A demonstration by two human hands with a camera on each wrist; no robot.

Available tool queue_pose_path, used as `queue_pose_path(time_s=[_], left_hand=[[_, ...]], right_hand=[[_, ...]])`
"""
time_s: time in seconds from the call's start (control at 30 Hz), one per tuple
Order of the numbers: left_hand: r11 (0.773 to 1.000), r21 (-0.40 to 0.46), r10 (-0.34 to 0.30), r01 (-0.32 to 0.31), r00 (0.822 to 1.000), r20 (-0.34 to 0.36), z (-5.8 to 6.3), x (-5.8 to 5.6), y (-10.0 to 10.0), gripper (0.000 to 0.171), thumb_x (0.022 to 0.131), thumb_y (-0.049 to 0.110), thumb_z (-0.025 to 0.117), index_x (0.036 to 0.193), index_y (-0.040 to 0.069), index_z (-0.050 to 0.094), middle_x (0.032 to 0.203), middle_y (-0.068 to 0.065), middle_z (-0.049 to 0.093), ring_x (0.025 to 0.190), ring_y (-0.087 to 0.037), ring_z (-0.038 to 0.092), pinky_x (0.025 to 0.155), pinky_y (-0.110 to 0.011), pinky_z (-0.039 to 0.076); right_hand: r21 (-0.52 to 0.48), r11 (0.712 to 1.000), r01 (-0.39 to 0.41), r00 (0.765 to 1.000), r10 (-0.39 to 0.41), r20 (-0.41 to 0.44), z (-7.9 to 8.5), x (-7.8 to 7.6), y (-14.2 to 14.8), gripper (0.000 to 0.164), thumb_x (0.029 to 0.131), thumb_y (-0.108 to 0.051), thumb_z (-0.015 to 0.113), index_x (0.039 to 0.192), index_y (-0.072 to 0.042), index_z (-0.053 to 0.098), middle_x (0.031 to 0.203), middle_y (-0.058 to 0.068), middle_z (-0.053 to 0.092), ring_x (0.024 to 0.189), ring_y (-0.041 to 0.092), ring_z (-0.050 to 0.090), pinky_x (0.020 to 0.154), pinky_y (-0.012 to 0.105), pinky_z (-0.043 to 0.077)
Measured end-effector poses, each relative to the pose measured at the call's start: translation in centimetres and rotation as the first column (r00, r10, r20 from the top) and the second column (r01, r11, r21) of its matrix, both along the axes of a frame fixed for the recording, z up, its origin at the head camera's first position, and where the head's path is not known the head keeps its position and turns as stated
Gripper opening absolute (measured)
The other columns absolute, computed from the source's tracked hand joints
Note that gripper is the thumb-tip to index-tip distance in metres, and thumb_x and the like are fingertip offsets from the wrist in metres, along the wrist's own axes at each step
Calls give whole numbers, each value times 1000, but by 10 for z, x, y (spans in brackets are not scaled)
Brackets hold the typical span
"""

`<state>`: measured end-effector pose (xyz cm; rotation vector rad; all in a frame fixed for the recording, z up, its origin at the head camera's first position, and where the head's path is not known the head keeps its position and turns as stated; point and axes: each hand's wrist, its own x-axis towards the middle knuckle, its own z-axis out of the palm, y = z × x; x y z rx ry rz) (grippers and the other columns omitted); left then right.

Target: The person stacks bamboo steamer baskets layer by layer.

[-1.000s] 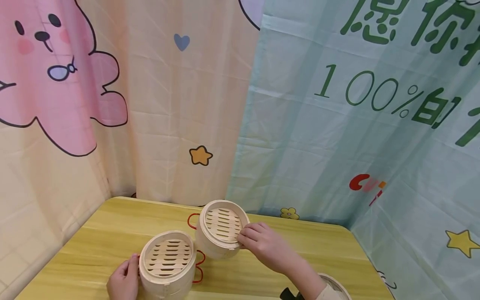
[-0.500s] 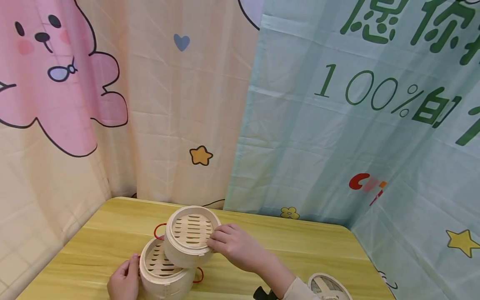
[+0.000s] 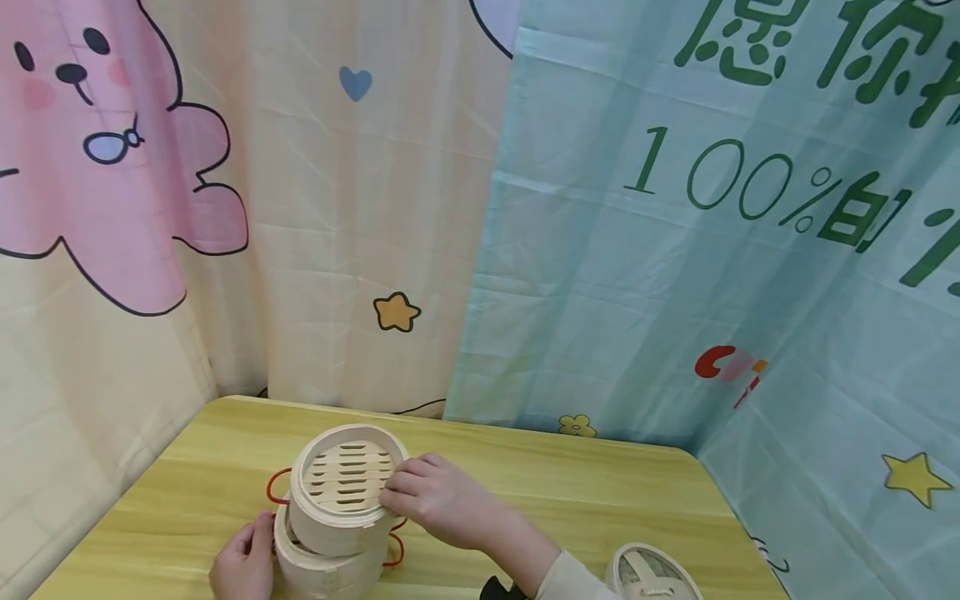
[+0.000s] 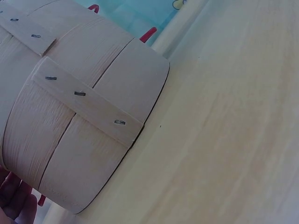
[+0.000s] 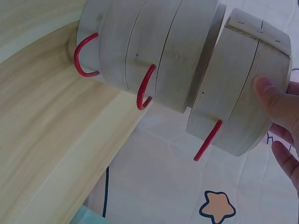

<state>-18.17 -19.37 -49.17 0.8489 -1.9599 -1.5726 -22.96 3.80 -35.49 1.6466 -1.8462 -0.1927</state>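
Observation:
My right hand (image 3: 444, 504) grips the rim of a bamboo steamer basket (image 3: 345, 535) with a slatted floor. That basket overlaps the top of a stack of bamboo steamer baskets (image 3: 330, 577) at the front left of the table. In the right wrist view, the held basket (image 5: 231, 93) sits slightly tilted and offset, with a narrow gap between it and the stack (image 5: 156, 46). My left hand (image 3: 243, 560) holds the stack's left side by a red handle, thumb against the wall. Its fingers (image 4: 17, 198) show at the lower left of the left wrist view.
Red loop handles (image 5: 145, 88) stick out from the baskets. A round steamer lid (image 3: 652, 571) with a crossing strap lies at the front right of the yellow wooden table (image 3: 570, 500). A black object (image 3: 498, 588) shows beside my right forearm. Printed curtains (image 3: 360, 250) hang behind the table.
My right hand has carried the basket left and toward me, from behind the stack to over it. My left hand has stayed at the stack's left side.

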Motion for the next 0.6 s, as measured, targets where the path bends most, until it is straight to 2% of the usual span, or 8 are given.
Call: queue_pose_path(time_s=[0.13,0.4,0.6], left_hand=[[1000,8,3,-3,1000,-19,-2,1,-1,26,81,39,50,66,23,64,52,17,49,53,5,41,52,-14,33],[1000,-23,-15,15,1000,11,-1,1,0,35,82,38,47,75,9,66,55,12,52,53,3,42,52,-15,33],[1000,-26,-5,6,1000,8,0,1,0,36,83,38,47,65,10,63,51,7,50,48,-3,41,48,-18,33]], right_hand=[[9,1000,8,999,-8,35,-7,-2,-7,18,86,-22,44,97,-20,58,97,-11,52,96,7,43,79,21,33],[46,999,14,999,-16,33,-8,-1,-15,16,81,-22,50,96,-21,57,97,-12,51,97,6,43,80,21,33],[77,997,22,999,-25,43,-6,-1,-18,16,82,-21,50,97,-21,57,98,-12,51,98,6,43,80,21,32]])
